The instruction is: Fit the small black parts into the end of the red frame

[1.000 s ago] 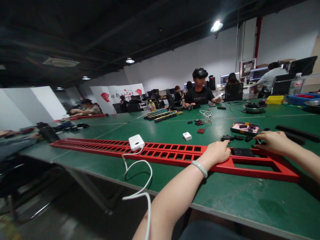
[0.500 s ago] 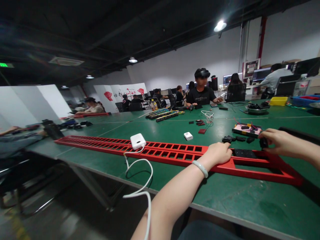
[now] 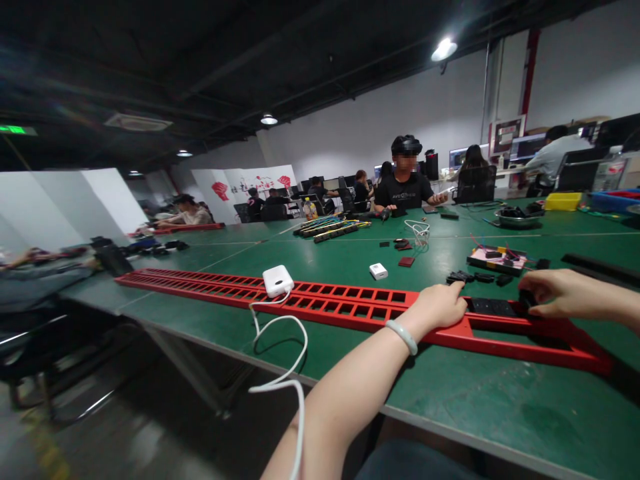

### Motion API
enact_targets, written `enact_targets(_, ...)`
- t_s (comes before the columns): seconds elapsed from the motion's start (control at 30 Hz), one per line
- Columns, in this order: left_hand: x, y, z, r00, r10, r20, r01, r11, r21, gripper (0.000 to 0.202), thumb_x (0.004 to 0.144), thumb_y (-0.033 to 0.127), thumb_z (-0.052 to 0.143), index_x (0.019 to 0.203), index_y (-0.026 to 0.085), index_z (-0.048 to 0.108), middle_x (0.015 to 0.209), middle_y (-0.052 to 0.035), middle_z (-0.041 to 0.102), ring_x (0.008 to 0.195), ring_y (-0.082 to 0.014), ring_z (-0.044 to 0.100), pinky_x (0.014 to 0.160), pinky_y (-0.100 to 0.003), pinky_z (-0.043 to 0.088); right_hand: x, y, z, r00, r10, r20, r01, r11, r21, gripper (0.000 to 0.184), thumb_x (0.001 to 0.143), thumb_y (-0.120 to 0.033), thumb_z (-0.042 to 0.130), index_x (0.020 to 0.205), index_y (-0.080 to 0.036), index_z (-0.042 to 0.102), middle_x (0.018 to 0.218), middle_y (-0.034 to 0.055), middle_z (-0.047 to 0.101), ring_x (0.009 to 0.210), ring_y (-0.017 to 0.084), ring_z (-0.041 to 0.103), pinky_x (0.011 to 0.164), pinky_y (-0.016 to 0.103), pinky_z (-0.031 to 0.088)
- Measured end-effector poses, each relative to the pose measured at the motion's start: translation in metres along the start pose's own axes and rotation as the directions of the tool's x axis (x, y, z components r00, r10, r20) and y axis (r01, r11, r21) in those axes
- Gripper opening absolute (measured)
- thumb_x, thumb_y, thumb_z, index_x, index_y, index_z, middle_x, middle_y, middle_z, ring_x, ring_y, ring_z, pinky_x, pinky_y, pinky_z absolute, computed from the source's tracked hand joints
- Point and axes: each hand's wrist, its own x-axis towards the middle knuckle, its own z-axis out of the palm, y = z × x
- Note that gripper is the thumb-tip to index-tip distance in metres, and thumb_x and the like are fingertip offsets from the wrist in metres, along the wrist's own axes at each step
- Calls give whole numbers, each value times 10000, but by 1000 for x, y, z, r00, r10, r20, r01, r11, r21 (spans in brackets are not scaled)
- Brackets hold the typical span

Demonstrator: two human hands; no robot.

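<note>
1 round metal bowl (image 3: 520,223) holds black pieces (image 3: 521,210); 1 blue plastic tray (image 3: 603,203) holds red items (image 3: 627,195). 1 long red ladder-like frame (image 3: 360,324), with 2 rows of rectangular openings, lies on the flat green table (image 3: 475,400) before you. Your left hand (image 3: 443,307) rests on the frame, 1 finger extended; you cannot tell the other fingers' state. Your right hand (image 3: 560,293) pinches 1 small black part (image 3: 527,299) beside flat black plating (image 3: 493,307) in the frame.

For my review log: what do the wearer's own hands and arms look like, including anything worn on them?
The left hand is ungloved, with a smooth, pale, rounded bangle at its wrist. The right hand is ungloved too, with nothing visible on its wrist. No sleeves show on either arm.
</note>
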Motion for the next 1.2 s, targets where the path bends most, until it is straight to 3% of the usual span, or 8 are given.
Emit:
enact_targets(0.1, -1, 0, 0, 1000, 0, -9, 0, 1000, 13, 519, 839, 398, 224, 1328, 229, 251, 1063, -119, 579, 916, -257, 583, 780, -376, 469, 1, 2, 2, 997, -8, 74, 5, 999, 38, 420, 655, -348, 556, 1024, -150, 524, 928, 60, 592, 807, 155, 553, 700, 231, 436)
enact_targets(0.37, 1, -2, 3, 999, 11, -36, -10, 999, 33, 538, 836, 404, 223, 1348, 244, 194, 1018, -116, 593, 878, -267, 594, 748, -375, 477, 0, 4, 1, 991, -35, 126, 16, 989, 146, 409, 659, -336, 553, 1019, -143, 545, 907, 54, 606, 802, 163, 559, 687, 228, 430)
enact_targets(0.73, 9, -5, -5, 998, -12, -56, 10, 1000, -30, 512, 855, 380, 247, 1348, 246, 226, 1051, -103, 585, 940, -219, 572, 786, -292, 445, -1, -11, -18, 997, -54, 54, 49, 994, 96, 438, 586, -403, 609, 956, -168, 608, 878, 37, 602, 768, 165, 564, 637, 220, 432)
enact_targets(1.2, 13, -7, -5, 998, 7, -69, -9, 999, -37, 500, 856, 406, 251, 1331, 252, 263, 1063, -95, 585, 951, -217, 568, 800, -296, 440, -3, -23, -21, 993, -117, 29, 117, 993, 1, 427, 672, -472, 559, 969, -171, 617, 889, 43, 616, 768, 169, 559, 647, 236, 418)
